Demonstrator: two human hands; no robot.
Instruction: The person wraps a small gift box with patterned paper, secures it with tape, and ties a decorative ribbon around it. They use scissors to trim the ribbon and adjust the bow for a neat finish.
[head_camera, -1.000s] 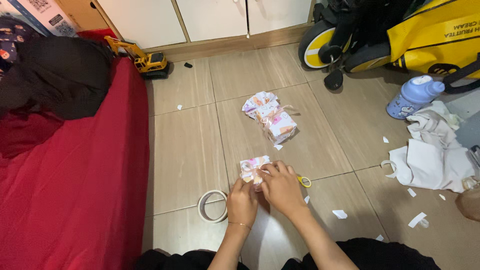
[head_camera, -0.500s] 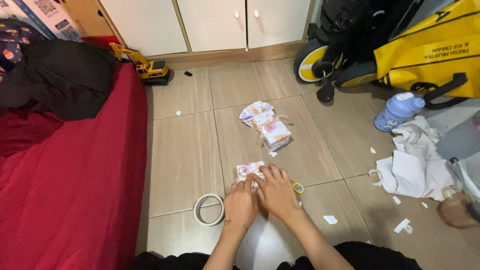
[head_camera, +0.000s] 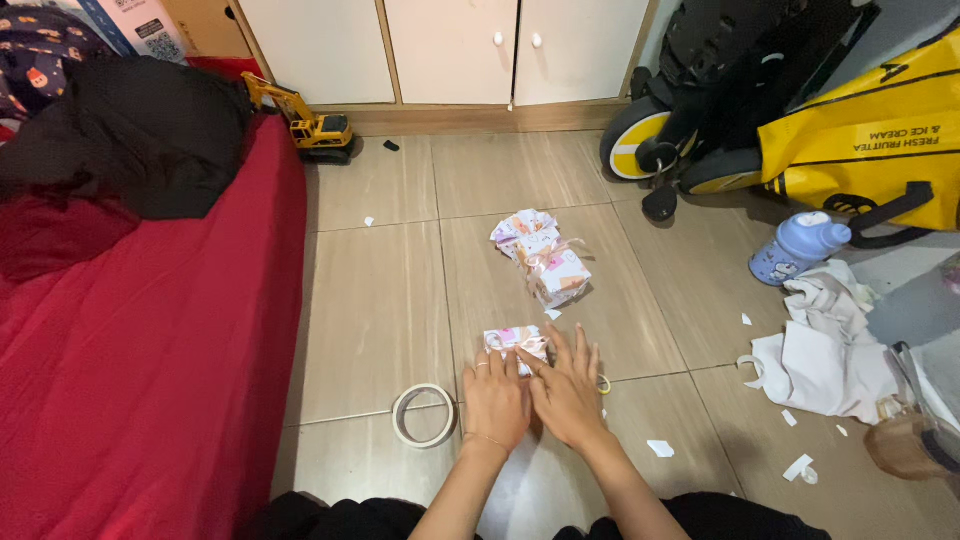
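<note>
A small wrapped parcel in pink patterned paper with a ribbon lies on the tiled floor. My left hand and my right hand rest side by side just below it, fingers stretched out and touching its near edge. Neither hand grips it. A yellow scissor handle peeks out from under my right hand. Two more wrapped parcels tied with ribbon sit farther up the floor. A roll of tape lies left of my left hand.
A red blanket with dark clothing covers the left side. A yellow toy excavator stands by white cabinets. At right are a stroller wheel, yellow bag, blue bottle, white cloth and paper scraps.
My fingers have gone from curled over the small parcel to spread flat, and both hands have slid back a little toward me. The camera tilted slightly.
</note>
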